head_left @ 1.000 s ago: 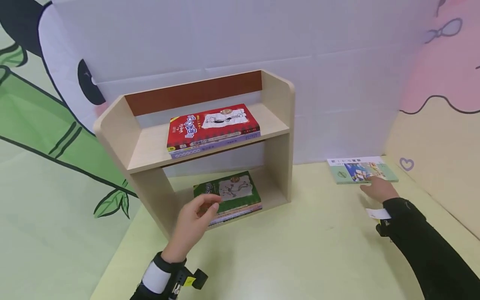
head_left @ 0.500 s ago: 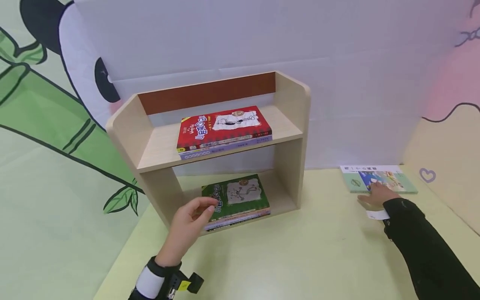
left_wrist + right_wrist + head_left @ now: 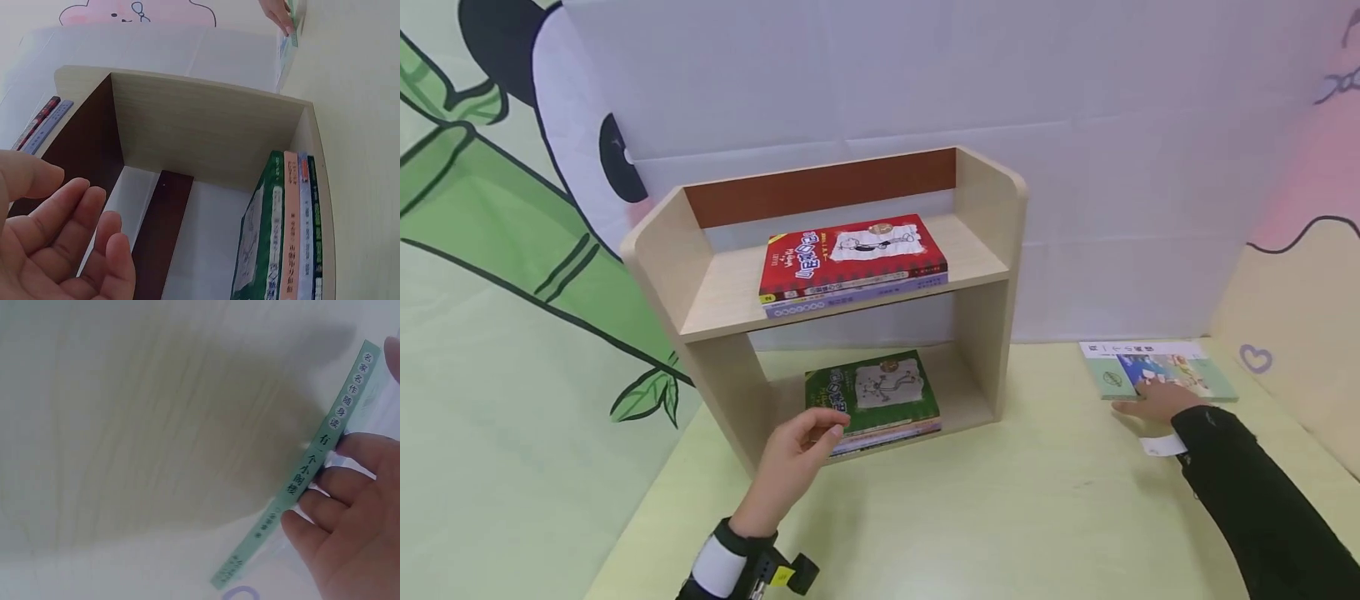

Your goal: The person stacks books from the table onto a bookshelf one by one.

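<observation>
My right hand (image 3: 1161, 402) reaches to a pale green book (image 3: 1108, 371) lying flat near the wall at the right. In the right wrist view, its fingertips (image 3: 294, 519) rest on the cover along the green spine (image 3: 300, 465), with the thumb apart from the book. My left hand (image 3: 790, 462) hovers in front of the wooden bookshelf (image 3: 988, 217), fingers loosely bent and nothing in them. Just behind it, a stack topped by a green book (image 3: 887, 387) lies on the lower shelf. A red book (image 3: 850, 258) lies on a purple book (image 3: 857, 297) on the upper shelf.
The bookshelf stands on a pale yellow table (image 3: 1000, 508), close to a printed white backdrop (image 3: 1150, 208). A cream side panel (image 3: 1292, 333) borders the right side, near the green book's end. At the left hangs a bamboo-patterned cloth (image 3: 512, 375).
The right hand and the pale green book have shifted slightly toward me, away from the back wall. My left hand stays in front of the lower shelf. The head view has turned a little right.
</observation>
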`<state>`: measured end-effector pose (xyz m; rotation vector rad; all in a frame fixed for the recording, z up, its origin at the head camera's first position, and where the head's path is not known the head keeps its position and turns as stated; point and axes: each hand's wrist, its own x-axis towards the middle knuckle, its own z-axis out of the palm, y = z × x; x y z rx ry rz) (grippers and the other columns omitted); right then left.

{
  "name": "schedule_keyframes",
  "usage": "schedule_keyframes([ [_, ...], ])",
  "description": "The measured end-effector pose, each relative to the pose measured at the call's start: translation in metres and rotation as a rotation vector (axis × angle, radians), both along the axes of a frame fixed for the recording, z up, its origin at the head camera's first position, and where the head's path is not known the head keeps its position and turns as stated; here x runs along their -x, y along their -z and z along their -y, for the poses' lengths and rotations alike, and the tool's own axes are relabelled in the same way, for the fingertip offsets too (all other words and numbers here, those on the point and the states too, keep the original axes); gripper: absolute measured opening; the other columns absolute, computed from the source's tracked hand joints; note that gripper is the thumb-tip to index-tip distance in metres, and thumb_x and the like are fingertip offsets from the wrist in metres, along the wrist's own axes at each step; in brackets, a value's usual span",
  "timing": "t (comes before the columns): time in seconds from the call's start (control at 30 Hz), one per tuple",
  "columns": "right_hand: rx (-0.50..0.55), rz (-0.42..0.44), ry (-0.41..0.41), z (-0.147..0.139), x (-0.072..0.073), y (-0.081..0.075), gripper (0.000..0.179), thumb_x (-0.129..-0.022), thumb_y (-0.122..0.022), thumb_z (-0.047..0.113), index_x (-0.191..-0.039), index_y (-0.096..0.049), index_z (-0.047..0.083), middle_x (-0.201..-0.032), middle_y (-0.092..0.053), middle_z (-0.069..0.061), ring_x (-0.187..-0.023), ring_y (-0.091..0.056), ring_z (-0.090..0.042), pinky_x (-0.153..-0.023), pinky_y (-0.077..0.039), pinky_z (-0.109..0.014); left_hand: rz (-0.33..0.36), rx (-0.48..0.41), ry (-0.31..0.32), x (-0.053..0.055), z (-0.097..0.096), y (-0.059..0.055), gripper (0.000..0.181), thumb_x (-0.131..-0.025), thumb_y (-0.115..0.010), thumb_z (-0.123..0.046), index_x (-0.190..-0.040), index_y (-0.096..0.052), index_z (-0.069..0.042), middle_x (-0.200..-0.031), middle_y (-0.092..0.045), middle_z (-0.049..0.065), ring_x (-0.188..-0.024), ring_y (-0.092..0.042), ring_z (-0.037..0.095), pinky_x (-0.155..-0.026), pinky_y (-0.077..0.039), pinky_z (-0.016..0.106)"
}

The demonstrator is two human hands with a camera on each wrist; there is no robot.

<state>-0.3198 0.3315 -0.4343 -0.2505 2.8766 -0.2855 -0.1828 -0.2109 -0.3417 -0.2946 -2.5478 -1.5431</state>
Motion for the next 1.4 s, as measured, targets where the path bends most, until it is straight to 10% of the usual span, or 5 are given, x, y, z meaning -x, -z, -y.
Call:
schedule_keyframes([
  [0.33,-0.076,0.010,-0.009,0.031,-0.038,-0.004,0.081,-0.082,-0.058,0.069,-0.110,-0.062,-0.007,-0.097,-0.064,-0.022,-0.081,-0.058,-0.033,-0.072,-0.047,-0.050,0.025,-0.009,0.040,0.002,-0.008,0.014,0.013,-0.094,-0.062,-0.007,-0.104,-0.070,-0.007,-0.102,-0.070,0.003,-0.090,-0.062,0.021,-0.076,-0.051,0.028],
  [0.6,-0.045,-0.009,-0.005,0.068,-0.105,-0.019,0.056,-0.080,-0.064,0.065,-0.071,-0.049,0.011,-0.061,-0.040,0.001,-0.057,-0.040,-0.015,-0.053,-0.026,-0.029,0.053,-0.037,0.051,0.000,-0.011,0.023,0.014,-0.096,-0.061,-0.010,-0.106,-0.070,-0.007,-0.105,-0.069,0.005,-0.092,-0.061,0.015,-0.080,-0.050,0.032],
  [1.0,-0.026,0.025,-0.028,0.112,-0.152,-0.032,0.053,-0.074,-0.073,0.056,-0.057,-0.041,0.017,-0.054,-0.035,0.007,-0.051,-0.031,-0.010,-0.049,-0.022,-0.025,0.060,-0.053,0.087,-0.004,-0.018,0.028,0.014,-0.095,-0.062,-0.007,-0.105,-0.070,-0.009,-0.106,-0.069,0.003,-0.093,-0.063,0.017,-0.079,-0.051,0.027],
  [1.23,0.021,0.105,-0.081,0.091,-0.146,-0.045,0.037,-0.080,-0.075,0.044,-0.091,-0.070,0.009,-0.084,-0.065,-0.001,-0.071,-0.056,-0.015,-0.062,-0.047,-0.035,0.067,-0.039,0.100,-0.009,-0.018,0.030,0.013,-0.094,-0.062,-0.005,-0.103,-0.071,-0.009,-0.105,-0.068,0.003,-0.092,-0.063,0.017,-0.077,-0.051,0.027],
  [1.4,0.061,0.046,0.004,0.045,-0.126,-0.047,0.079,-0.079,-0.079,0.036,-0.131,-0.047,-0.015,-0.120,-0.057,-0.033,-0.108,-0.055,-0.048,-0.088,-0.046,-0.059,0.072,-0.032,0.076,-0.013,-0.012,0.029,0.013,-0.095,-0.062,-0.006,-0.104,-0.070,-0.008,-0.105,-0.068,0.004,-0.094,-0.063,0.017,-0.079,-0.052,0.029],
])
